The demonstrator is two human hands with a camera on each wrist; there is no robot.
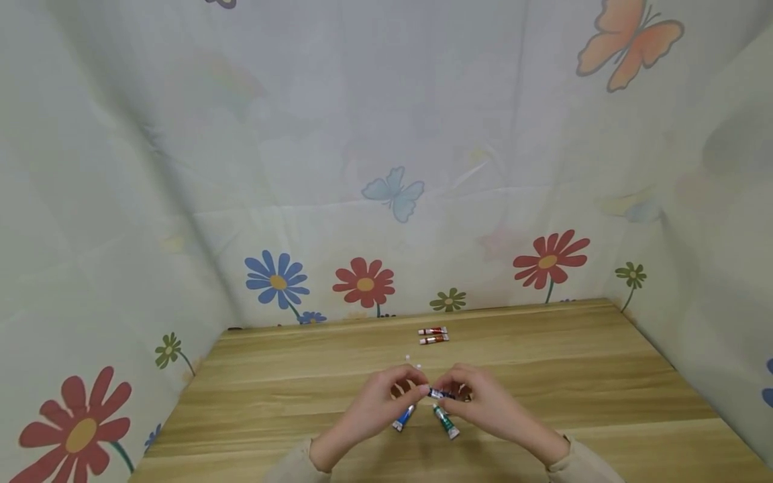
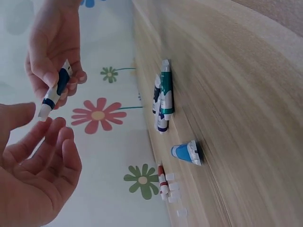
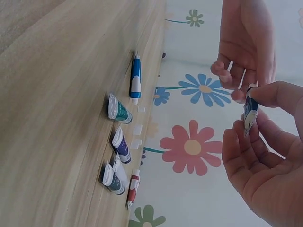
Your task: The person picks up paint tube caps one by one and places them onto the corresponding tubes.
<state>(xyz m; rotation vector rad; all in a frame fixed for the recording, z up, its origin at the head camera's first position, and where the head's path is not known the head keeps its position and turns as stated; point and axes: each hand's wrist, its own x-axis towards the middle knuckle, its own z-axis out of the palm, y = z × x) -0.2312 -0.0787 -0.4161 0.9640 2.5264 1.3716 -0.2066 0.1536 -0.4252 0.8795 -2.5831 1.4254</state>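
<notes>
My right hand (image 1: 483, 400) pinches a small dark-blue paint tube (image 2: 59, 85) between thumb and fingers, above the table. The tube's white cap (image 2: 44, 111) points toward my left hand (image 2: 40, 175). The left thumb and fingertips stand spread around that cap; firm contact is not plain. Below the hands lie a lighter blue paint tube (image 1: 403, 418) on the left and a green paint tube (image 1: 445, 421) on the right. A purple tube (image 3: 121, 145) and a dark grey tube (image 3: 113, 179) lie beyond the green one, hidden in the head view by my right hand.
Two red-labelled paint tubes (image 1: 433, 339) lie side by side farther back on the wooden table (image 1: 290, 396). Several small white pieces like caps (image 2: 174, 185) lie between them and the hands. Flower-printed cloth walls (image 1: 302, 221) border the table at the back and sides.
</notes>
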